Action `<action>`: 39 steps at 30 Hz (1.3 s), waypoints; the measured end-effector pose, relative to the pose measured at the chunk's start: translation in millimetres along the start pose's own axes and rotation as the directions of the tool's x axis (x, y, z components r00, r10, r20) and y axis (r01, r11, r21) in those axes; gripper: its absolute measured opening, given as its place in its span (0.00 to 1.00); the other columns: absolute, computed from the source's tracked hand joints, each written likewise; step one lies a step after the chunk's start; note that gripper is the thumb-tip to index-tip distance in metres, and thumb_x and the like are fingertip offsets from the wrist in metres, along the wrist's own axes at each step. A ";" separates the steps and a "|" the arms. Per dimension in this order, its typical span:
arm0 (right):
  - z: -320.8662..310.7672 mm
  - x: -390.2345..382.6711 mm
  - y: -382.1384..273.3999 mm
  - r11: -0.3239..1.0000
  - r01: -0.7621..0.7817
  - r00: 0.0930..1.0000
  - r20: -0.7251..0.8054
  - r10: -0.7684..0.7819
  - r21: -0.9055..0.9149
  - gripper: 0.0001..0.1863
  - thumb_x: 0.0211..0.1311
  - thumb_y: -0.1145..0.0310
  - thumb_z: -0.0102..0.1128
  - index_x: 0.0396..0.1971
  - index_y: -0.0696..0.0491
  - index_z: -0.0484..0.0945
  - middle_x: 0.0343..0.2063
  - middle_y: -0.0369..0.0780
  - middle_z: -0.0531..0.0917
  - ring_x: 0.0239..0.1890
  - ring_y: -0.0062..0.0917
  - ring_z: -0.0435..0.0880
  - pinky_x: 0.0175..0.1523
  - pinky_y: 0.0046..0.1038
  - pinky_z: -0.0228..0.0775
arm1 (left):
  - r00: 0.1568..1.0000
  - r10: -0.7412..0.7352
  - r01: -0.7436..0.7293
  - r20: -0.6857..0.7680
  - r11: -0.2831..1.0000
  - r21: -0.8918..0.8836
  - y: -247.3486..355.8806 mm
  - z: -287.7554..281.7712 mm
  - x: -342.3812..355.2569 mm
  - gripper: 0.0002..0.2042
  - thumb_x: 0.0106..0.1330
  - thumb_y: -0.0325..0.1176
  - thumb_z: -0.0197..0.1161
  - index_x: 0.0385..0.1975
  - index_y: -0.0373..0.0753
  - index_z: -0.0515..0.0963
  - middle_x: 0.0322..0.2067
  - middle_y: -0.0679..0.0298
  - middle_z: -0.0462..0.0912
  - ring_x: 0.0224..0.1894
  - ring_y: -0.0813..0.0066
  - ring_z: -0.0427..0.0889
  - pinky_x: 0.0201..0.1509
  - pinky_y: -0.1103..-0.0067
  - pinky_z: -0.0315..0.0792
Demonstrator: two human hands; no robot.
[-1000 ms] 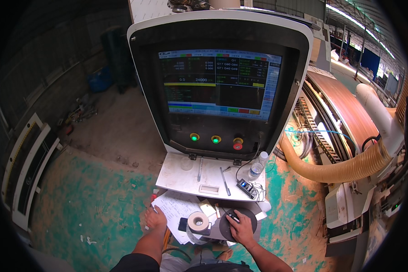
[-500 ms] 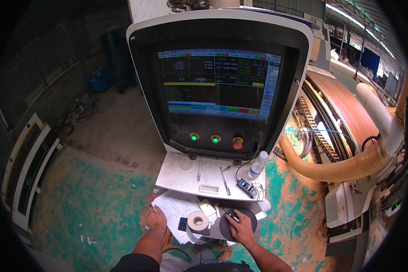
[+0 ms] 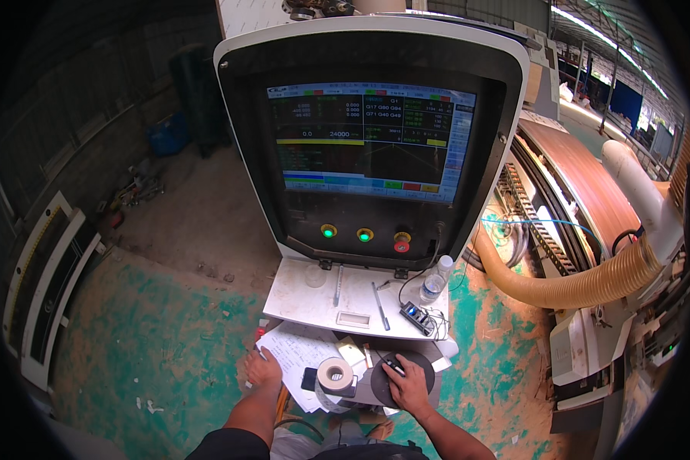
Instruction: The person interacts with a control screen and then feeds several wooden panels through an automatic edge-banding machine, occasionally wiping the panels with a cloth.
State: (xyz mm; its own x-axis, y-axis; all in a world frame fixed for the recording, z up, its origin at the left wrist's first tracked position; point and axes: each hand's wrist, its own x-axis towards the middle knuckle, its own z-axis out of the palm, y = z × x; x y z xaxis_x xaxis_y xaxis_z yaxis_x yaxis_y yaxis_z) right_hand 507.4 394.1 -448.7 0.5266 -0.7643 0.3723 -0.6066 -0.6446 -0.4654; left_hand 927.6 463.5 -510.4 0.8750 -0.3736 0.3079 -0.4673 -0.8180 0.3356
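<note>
My left hand (image 3: 264, 369) is closed around a slim pale object, apparently a pen, at the left edge of handwritten papers (image 3: 299, 349). My right hand (image 3: 409, 389) grips a black computer mouse (image 3: 395, 364) on a round dark pad (image 3: 423, 377). Between them lie a paper tape roll (image 3: 334, 371) and a black phone (image 3: 309, 381). Above, a white ledge (image 3: 322, 312) carries two pens, a bottle (image 3: 435, 282) and a small wired black device (image 3: 415, 320). A control screen (image 3: 368, 142) tops three lit or coloured buttons (image 3: 366, 236).
At right stand machinery with a wood-grain panel (image 3: 563, 169), a ribbed yellow hose (image 3: 560, 291) and a cable chain (image 3: 529, 218). At left are a white-framed machine part (image 3: 50, 291), scattered tools (image 3: 138, 189), a blue drum (image 3: 167, 138) and a dark tank (image 3: 199, 92).
Faint thin lines now show in the dark lower-right panel of the screen. My two hands and the objects around them have not visibly moved.
</note>
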 end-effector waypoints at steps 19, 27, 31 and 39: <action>-4.2 4.4 -5.0 0.999 -0.029 1.000 0.013 0.028 0.042 0.34 0.60 0.73 0.69 0.69 0.41 0.83 0.72 0.49 0.75 0.68 0.50 0.76 0.72 0.48 0.66 | 0.997 -0.004 0.004 0.081 1.000 -0.001 -13.0 7.1 4.6 0.26 0.82 0.53 0.52 0.42 0.31 0.83 0.45 0.42 0.87 0.52 0.38 0.83 0.59 0.49 0.75; -4.1 -0.2 1.5 0.999 -0.026 0.999 0.028 0.025 0.040 0.36 0.61 0.72 0.70 0.72 0.40 0.79 0.73 0.47 0.73 0.69 0.47 0.75 0.72 0.48 0.66 | 0.973 0.002 0.007 0.232 0.999 -0.038 0.5 -7.8 2.0 0.31 0.83 0.56 0.47 0.45 0.28 0.83 0.48 0.37 0.87 0.53 0.35 0.84 0.60 0.47 0.75; -3.5 -2.9 4.5 0.998 -0.047 0.999 -0.015 0.048 0.053 0.35 0.61 0.72 0.70 0.71 0.41 0.80 0.73 0.47 0.72 0.69 0.47 0.75 0.73 0.48 0.66 | 0.942 0.105 -0.052 0.319 0.984 -0.168 -20.8 -2.5 23.1 0.30 0.83 0.55 0.51 0.49 0.26 0.82 0.51 0.33 0.84 0.56 0.35 0.83 0.62 0.49 0.74; 1.9 -9.5 11.6 0.995 -0.049 0.997 -0.053 0.054 0.090 0.35 0.61 0.73 0.69 0.71 0.42 0.80 0.73 0.49 0.73 0.68 0.48 0.76 0.72 0.48 0.66 | 0.722 0.670 -0.540 0.172 0.701 -0.466 23.0 -134.3 -45.0 0.17 0.67 0.26 0.68 0.55 0.35 0.82 0.52 0.47 0.76 0.55 0.45 0.78 0.60 0.56 0.73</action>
State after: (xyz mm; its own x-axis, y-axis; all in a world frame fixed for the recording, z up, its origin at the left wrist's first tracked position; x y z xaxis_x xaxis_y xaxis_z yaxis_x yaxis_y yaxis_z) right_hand 496.4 393.9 -459.1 0.4608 -0.7977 0.3890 -0.5756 -0.6023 -0.5531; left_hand 860.4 520.2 -396.9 0.3404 -0.8931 0.2942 -0.8590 -0.1682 0.4835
